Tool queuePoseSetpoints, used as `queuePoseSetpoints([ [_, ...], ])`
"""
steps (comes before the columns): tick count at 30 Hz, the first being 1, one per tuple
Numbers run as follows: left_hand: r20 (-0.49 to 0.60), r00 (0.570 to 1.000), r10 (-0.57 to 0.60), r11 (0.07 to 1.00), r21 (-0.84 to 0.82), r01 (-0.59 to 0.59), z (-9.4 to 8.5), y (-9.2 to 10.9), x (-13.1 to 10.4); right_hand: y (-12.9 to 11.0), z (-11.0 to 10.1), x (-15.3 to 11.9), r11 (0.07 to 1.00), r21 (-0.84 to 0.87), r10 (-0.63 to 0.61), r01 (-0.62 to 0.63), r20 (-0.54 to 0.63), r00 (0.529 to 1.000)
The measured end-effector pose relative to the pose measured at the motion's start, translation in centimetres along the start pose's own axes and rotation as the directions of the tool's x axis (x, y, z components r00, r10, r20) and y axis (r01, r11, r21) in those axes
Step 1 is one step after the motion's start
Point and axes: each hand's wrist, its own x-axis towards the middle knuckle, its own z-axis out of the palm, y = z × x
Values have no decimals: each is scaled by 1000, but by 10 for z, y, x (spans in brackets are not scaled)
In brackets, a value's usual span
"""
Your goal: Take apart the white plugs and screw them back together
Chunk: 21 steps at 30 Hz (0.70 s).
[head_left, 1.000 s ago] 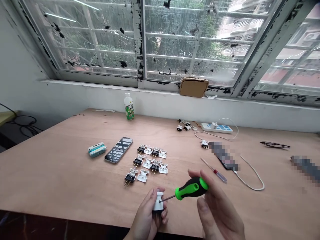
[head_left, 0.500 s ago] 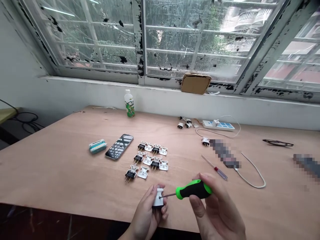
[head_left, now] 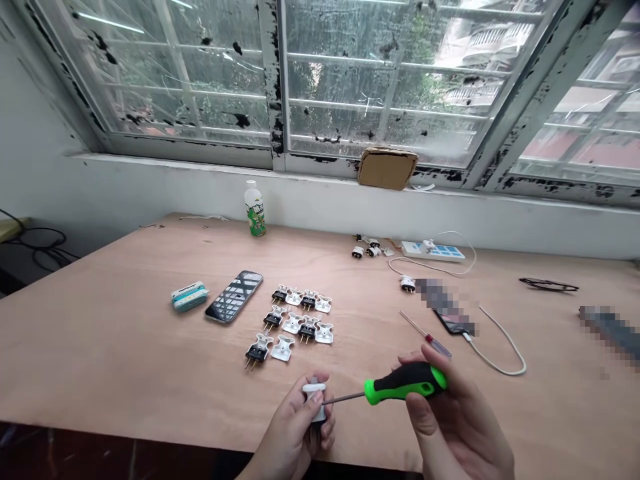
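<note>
My left hand (head_left: 295, 423) is closed around a white and black power plug (head_left: 317, 415), with the thumb pressed on its white face. In my right hand (head_left: 463, 420) is a screwdriver (head_left: 405, 385) with a green and black handle. Its shaft points left, and the tip meets the plug beside my left thumb; the exact contact is partly hidden. Beyond my hands, opened plugs lie in rows: black pronged halves (head_left: 259, 352) paired with white shell covers (head_left: 283, 348).
Left of the plug rows lie a phone (head_left: 234, 297) and a teal-white packet (head_left: 189, 297). A bottle (head_left: 255, 210) stands near the wall. To the right are a second screwdriver (head_left: 425, 335), a white cable (head_left: 515, 343), a power strip (head_left: 434, 251), assembled plugs (head_left: 373, 251) and glasses (head_left: 549, 285).
The screwdriver and my right hand have shifted right, and the handle has rotated. The plug has turned in my left hand, whose thumb now covers part of its white face.
</note>
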Motion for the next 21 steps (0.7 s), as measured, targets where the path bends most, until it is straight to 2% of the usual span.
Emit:
queuePoseSetpoints([
  [5,2,1000,-14,1000,0,14,-1,0,-1,0,-8,-5,998,18,62,-60,-156,986],
  [8,14,1000,-12,1000,26,12,-4,-1,0,11,-28,0,995,-12,98,-104,-228,969],
  [11,23,1000,-8,999,46,7,-5,-2,3,36,-60,11,981,-60,144,-182,-399,906],
  [13,30,999,-18,999,50,16,-6,-2,5,57,-84,20,974,-71,146,-215,-529,836],
  [15,38,999,-28,998,50,27,-6,-2,6,79,-107,26,968,-40,173,-248,-610,773],
  [16,40,999,-34,998,48,32,-6,-2,7,90,-116,28,959,-8,224,-283,-590,775],
  [18,45,998,-46,998,45,44,-6,-1,6,108,-131,29,944,10,269,-330,-602,751],
  [21,33,998,-57,998,38,56,-4,1,5,126,-139,30,885,-47,336,-463,-624,706],
])
